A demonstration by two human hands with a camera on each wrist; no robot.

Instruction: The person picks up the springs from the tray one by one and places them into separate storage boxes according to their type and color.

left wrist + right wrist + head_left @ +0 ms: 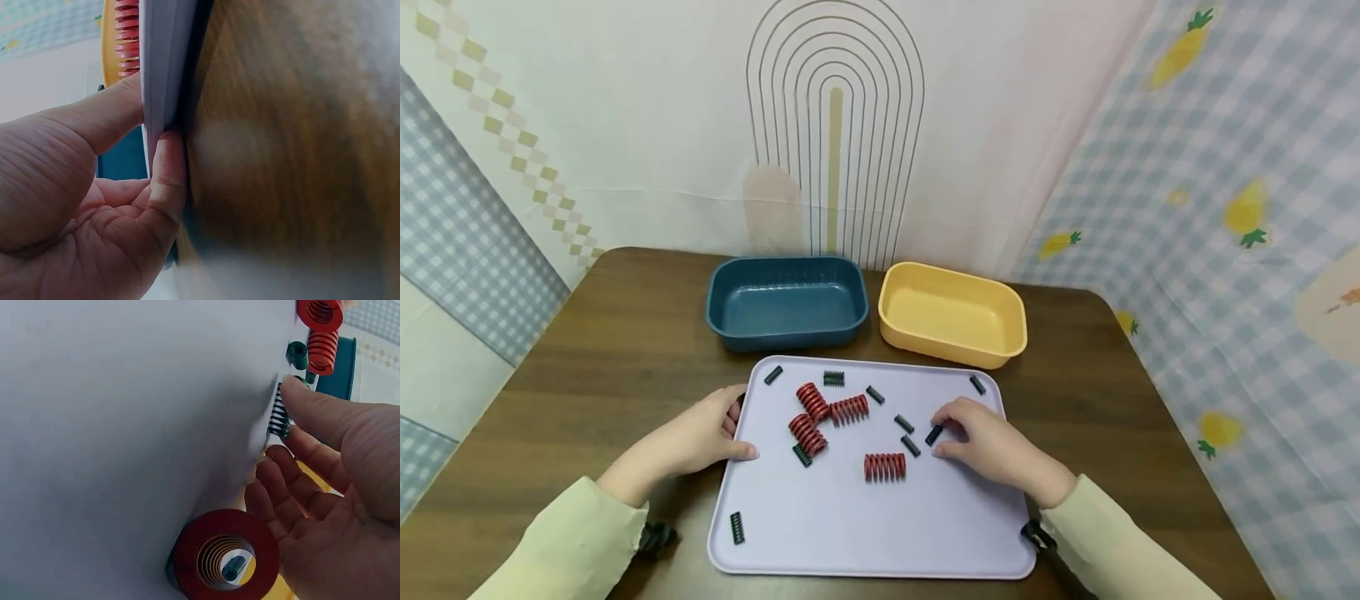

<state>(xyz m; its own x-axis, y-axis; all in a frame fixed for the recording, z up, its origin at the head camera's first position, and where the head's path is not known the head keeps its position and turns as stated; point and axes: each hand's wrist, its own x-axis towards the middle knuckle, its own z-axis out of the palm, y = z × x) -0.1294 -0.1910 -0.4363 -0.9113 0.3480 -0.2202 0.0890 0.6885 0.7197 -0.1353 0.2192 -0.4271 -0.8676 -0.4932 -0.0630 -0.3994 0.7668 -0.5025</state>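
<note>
My left hand (703, 433) grips the left rim of a pale lavender tray (865, 529). In the left wrist view its thumb lies on the rim and a fingertip is tucked under the edge. Over the tray's right half, my right hand (988, 442) pinches a small dark green spring (934, 434) between thumb and index finger. The right wrist view shows that spring (278, 412) between the two fingertips, low at the tray surface. Red springs (884, 467) lie at the tray's middle and left. Several other small green springs (904, 423) are scattered about.
A dark blue bin (786, 340) and a yellow bin (940, 346) stand behind the tray on the brown wooden table (625, 333). Patterned cloth (1000, 125) hangs behind and at both sides. One green spring (737, 527) lies near the tray's front left corner.
</note>
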